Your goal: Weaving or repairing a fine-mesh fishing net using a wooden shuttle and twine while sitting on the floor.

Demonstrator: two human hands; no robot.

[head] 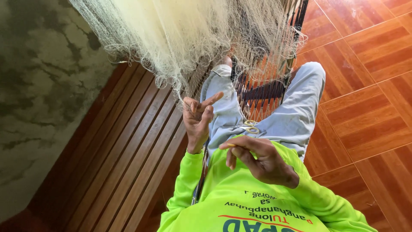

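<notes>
A fine cream fishing net (pixel 184 34) hangs down from the top onto my lap. My left hand (pixel 196 118) pinches a bunch of its mesh at the lower edge, index finger sticking out. My right hand (pixel 262 161) is held in front of my chest, apart from the net, with its fingers curled. A thin yellowish piece (pixel 230 145) shows at its fingertips; I cannot tell what it is. A small pale yellow looped object (pixel 250 126) lies on my lap between the hands. I wear a bright green long-sleeved shirt (pixel 240 202) and light grey trousers (pixel 296 111).
I sit on a seat of dark woven cords (pixel 262 90). To the left are reddish-brown wooden slats (pixel 128 154) and, beyond them, a stained concrete surface (pixel 38 86). On the right is a floor of glossy red-brown tiles (pixel 369 86).
</notes>
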